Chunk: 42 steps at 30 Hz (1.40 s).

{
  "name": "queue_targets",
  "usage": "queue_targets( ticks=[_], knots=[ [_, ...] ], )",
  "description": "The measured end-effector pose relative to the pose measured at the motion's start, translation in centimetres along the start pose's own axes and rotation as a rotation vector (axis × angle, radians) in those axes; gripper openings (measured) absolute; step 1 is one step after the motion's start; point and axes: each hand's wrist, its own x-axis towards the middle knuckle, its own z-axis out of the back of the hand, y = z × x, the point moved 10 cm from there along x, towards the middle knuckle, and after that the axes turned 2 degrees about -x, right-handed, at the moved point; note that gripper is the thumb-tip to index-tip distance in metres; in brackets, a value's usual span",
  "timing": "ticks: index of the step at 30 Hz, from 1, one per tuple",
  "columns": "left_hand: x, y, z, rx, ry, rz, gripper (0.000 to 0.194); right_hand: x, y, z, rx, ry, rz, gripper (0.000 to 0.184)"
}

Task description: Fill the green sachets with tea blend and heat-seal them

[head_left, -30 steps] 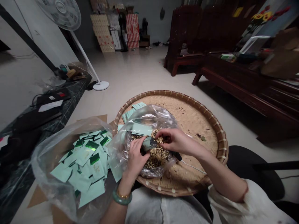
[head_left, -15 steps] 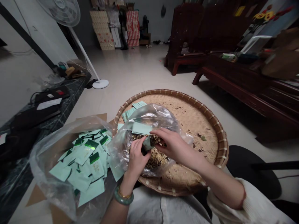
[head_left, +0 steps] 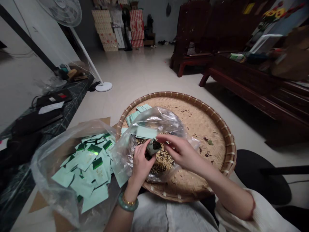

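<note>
My left hand [head_left: 142, 160] is closed around a small pale green sachet [head_left: 151, 149], whose dark mouth gapes toward the right. At the sachet's upper edge is the tip of my right index finger; my right hand [head_left: 181, 150] has its thumb apart from that finger and nothing visible between them. Beneath both hands lies a loose mix of pale and dark dried bits [head_left: 162, 163] in a clear plastic bag [head_left: 166, 113]. A stack of flat green sachets [head_left: 146, 132] rests on the bag, just beyond my hands.
The bag sits in a round woven bamboo tray [head_left: 205, 124] with more sachets [head_left: 132, 118] at its far left. To the left, a plastic-lined carton [head_left: 49, 196] holds many green packets [head_left: 90, 170]. A black stool [head_left: 260, 178] stands right; a white fan [head_left: 103, 86] stands beyond.
My right hand has drawn slightly up and right, its fingers away from the sachet's mouth. The sachet has turned so that its dark opening shows more.
</note>
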Motion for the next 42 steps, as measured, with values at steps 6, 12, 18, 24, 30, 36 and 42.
queue_targets(
  ticks=[6,12,18,24,30,36,42],
  knots=[
    [0.0,-1.5,0.1,-0.004,0.016,-0.102,0.062,0.0,0.1,0.0,-0.102,-0.019,0.029,0.032],
    [-0.3,-2.5,0.0,0.031,0.031,-0.197,0.075,0.9,-2.0,-1.1,-0.017,0.005,-0.021,0.042],
    [-0.5,-2.0,-0.4,0.07,0.069,-0.17,0.081,0.6,-1.7,-1.1,0.156,-0.049,0.001,0.038],
    [-0.7,-2.1,-0.6,0.122,0.066,-0.198,0.079,1.0,-1.4,-0.8,0.022,-0.084,0.033,0.04],
    [-0.7,-1.1,-0.4,0.068,0.036,-0.085,0.094,2.0,-1.4,-2.9,-0.026,0.028,0.06,0.02],
    [-0.6,-0.6,-0.4,0.032,0.044,-0.047,0.093,2.2,-1.2,-1.9,-0.107,-0.02,0.053,0.012],
    [-0.7,0.0,-0.4,-0.009,0.025,-0.002,0.093,1.2,-1.1,-2.3,-0.251,0.019,0.079,0.022]
  ],
)
